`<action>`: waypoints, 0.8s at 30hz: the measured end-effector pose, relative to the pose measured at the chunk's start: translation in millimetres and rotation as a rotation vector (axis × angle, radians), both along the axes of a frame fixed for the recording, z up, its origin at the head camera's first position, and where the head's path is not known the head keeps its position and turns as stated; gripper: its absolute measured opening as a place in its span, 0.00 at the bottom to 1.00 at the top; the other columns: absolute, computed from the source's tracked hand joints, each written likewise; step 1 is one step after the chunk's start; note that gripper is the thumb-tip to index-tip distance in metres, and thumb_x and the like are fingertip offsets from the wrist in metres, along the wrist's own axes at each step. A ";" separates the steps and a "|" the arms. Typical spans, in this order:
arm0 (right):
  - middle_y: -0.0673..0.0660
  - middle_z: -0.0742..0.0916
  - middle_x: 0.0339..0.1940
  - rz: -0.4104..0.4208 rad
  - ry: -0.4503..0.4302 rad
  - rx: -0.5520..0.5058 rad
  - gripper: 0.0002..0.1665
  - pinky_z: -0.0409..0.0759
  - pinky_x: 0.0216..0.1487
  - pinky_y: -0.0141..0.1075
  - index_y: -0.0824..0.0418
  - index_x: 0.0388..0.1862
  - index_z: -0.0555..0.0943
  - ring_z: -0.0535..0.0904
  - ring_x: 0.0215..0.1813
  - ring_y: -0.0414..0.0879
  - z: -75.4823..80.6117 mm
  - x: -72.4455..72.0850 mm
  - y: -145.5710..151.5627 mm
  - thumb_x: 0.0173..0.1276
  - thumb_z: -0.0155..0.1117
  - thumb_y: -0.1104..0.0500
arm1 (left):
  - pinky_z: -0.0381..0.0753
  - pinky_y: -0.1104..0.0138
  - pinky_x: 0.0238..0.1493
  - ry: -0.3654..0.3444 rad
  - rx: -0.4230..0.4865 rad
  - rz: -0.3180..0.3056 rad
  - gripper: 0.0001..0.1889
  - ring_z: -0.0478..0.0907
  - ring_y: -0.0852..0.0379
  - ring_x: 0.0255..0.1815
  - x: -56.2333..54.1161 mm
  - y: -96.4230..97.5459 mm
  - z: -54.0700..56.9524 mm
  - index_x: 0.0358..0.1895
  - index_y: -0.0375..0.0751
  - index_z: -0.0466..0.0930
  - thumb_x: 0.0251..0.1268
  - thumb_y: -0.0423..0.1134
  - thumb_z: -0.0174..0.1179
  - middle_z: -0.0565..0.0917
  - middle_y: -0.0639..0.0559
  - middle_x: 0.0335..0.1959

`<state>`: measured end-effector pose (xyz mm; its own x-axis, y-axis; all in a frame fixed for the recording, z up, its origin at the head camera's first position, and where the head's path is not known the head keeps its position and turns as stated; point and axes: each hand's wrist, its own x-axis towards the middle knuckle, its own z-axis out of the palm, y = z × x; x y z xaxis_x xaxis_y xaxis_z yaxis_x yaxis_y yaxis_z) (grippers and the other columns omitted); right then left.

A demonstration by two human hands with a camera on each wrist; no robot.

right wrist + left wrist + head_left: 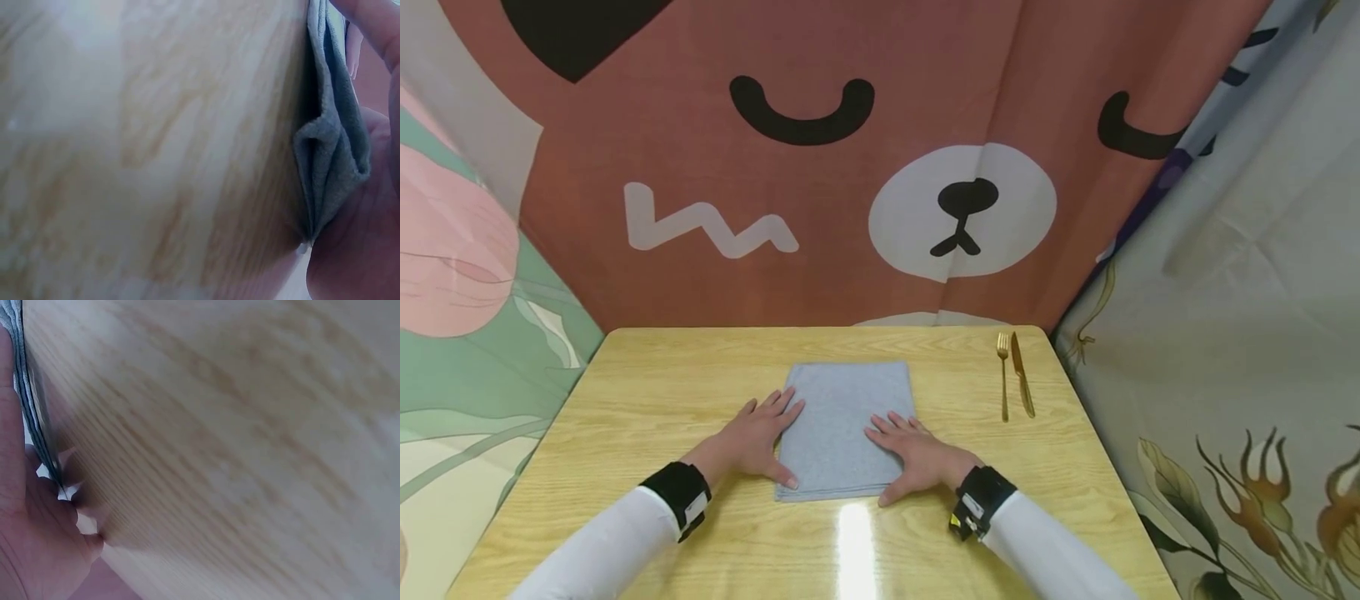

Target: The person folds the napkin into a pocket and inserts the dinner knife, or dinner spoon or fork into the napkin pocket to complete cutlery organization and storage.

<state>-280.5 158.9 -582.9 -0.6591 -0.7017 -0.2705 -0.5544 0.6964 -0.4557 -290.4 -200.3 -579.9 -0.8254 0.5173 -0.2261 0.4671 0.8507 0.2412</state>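
Observation:
A folded grey-blue cloth (842,417) lies flat on the wooden table in the head view, its layered edge facing the person. At its left side rests my left hand (752,437), fingers spread and fingertips over the border. My right hand (921,454) lies across the lower right part, fingers spread on top and thumb by the near corner. The left wrist view has the cloth's stacked layers (31,394) beside the left hand (37,537). In the right wrist view, folded layers (334,137) bulge next to the right hand (362,250).
A gold fork (1003,375) and a gold knife (1022,375) lie side by side at the back right of the table (685,375). Printed curtains (820,183) stand behind and on both sides of the table. Light glares off the tabletop near the front.

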 end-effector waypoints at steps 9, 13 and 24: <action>0.47 0.48 0.88 -0.007 0.006 0.003 0.70 0.38 0.85 0.58 0.43 0.86 0.50 0.39 0.88 0.54 -0.6 0.2 1.3 0.51 0.71 0.21 | 0.54 0.30 0.75 0.071 0.086 0.070 0.62 0.48 0.32 0.85 -18.7 0.9 -9.0 0.82 0.46 0.56 0.51 0.83 0.58 0.55 0.42 0.85; 0.47 0.49 0.88 -0.005 0.005 0.006 0.70 0.38 0.85 0.58 0.43 0.86 0.50 0.39 0.89 0.54 -0.3 -0.2 1.0 0.52 0.71 0.22 | 0.57 0.31 0.74 0.092 0.148 0.151 0.46 0.50 0.30 0.84 -41.8 3.1 -9.7 0.81 0.43 0.59 0.70 0.70 0.54 0.58 0.40 0.83; 0.46 0.48 0.88 0.001 -0.003 0.006 0.69 0.38 0.85 0.59 0.42 0.86 0.50 0.39 0.89 0.54 -0.5 0.1 -0.5 0.53 0.71 0.23 | 0.68 0.35 0.69 0.059 0.260 0.291 0.30 0.69 0.33 0.73 -75.4 18.9 -5.2 0.78 0.42 0.66 0.77 0.45 0.56 0.73 0.34 0.72</action>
